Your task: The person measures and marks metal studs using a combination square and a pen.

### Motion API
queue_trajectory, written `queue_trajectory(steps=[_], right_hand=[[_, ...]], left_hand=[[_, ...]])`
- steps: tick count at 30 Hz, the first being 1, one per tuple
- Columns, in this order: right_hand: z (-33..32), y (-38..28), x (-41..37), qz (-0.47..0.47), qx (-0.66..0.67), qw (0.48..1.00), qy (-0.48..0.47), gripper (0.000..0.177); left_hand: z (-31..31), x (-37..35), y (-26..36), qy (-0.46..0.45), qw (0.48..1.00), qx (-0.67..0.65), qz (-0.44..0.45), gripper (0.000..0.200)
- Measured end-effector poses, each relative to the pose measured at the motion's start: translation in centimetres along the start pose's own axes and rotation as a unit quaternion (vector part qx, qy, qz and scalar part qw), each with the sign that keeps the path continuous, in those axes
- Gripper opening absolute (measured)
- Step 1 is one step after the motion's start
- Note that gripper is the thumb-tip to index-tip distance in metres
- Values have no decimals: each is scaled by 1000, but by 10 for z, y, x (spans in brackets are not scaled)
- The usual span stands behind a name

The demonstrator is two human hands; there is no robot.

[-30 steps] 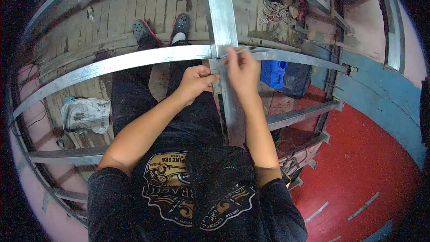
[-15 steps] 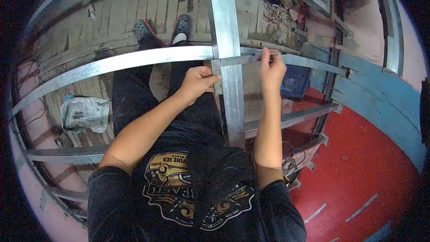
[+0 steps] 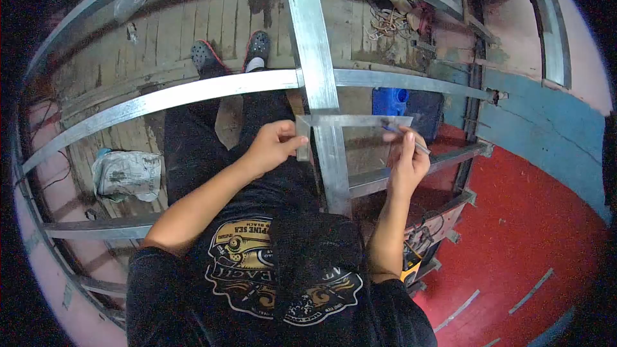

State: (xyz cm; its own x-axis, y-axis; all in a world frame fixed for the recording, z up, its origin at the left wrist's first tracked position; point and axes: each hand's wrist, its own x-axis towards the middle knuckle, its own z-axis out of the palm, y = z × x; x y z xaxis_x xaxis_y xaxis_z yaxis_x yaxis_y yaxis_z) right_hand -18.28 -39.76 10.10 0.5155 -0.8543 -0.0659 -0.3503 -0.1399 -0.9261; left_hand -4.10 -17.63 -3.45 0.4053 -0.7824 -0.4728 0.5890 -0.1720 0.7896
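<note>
Stick (image 3: 422, 148) at 3 o'clock is a total smear toward the tip, can't tell what the point is. Far end of the square (image 3: 350, 121) goes mushy too. Left hand (image 3: 273, 151): some fingers hidden from here. Beam (image 3: 301, 0) runs off at 12, shirt (image 3: 289, 334) at 6. Lettering on the bag (image 3: 128, 173) at 9: too tiny to read.

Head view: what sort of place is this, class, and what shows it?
Probably a building site, perhaps a room under repair: bare metal beams cross above a stained floor, and the left hand holds a square across one beam.
</note>
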Motion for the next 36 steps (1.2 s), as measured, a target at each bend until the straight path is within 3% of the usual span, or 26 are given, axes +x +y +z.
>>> queue_trajectory(steps=[4,5,6,7,10,14,15,19,20,21,22,23,24,25,27,29,33,36], right_hand=[[2,-5,-25,52,-7,995,-90,26],[11,-15,-29,83,-54,984,-151,30],[13,-1,-28,93,-183,953,-224,34],[31,-13,-32,105,-190,934,-285,40],[82,-10,-40,96,-74,885,-448,33],[146,-19,-50,124,147,856,-480,27],[153,-26,-50,142,214,840,-478,27],[157,-33,-50,207,150,807,-532,25],[153,-31,-45,217,118,812,-529,30],[150,-31,-45,103,40,864,-491,31],[142,-30,-42,-11,-4,912,-410,35],[121,-31,-36,-73,-148,937,-309,38],[107,-13,-27,-150,-291,928,-180,47],[93,17,-13,-144,-309,929,-142,56],[69,35,-11,-98,-444,881,-133,81],[70,36,-22,-38,-505,844,-176,95],[99,33,-38,-8,-557,801,-219,96],[96,57,-22,-34,-570,789,-226,81]], left_hand=[[-20,-15,56,78,990,-112,-43,16],[-31,-17,60,41,984,-172,-29,21],[-37,-21,69,15,980,-200,-8,26],[-37,-26,81,-12,974,-225,11,31],[-18,-46,111,-49,976,-205,56,37],[-29,-59,111,-151,970,-191,32,36],[-29,-65,115,-151,971,-181,36,36],[-39,-77,117,-38,976,-202,69,26],[-44,-79,114,-9,972,-213,100,26],[-47,-83,114,21,965,-225,131,25],[-59,-84,113,56,964,-222,133,28],[-71,-86,111,65,955,-245,154,27],[-81,-89,113,78,951,-250,163,27],[-93,-91,112,93,947,-255,172,27],[-112,-92,106,94,936,-286,184,25],[-120,-89,98,109,924,-305,205,23],[-114,-87,95,88,917,-321,221,23],[-114,-85,87,74,915,-329,222,22]])
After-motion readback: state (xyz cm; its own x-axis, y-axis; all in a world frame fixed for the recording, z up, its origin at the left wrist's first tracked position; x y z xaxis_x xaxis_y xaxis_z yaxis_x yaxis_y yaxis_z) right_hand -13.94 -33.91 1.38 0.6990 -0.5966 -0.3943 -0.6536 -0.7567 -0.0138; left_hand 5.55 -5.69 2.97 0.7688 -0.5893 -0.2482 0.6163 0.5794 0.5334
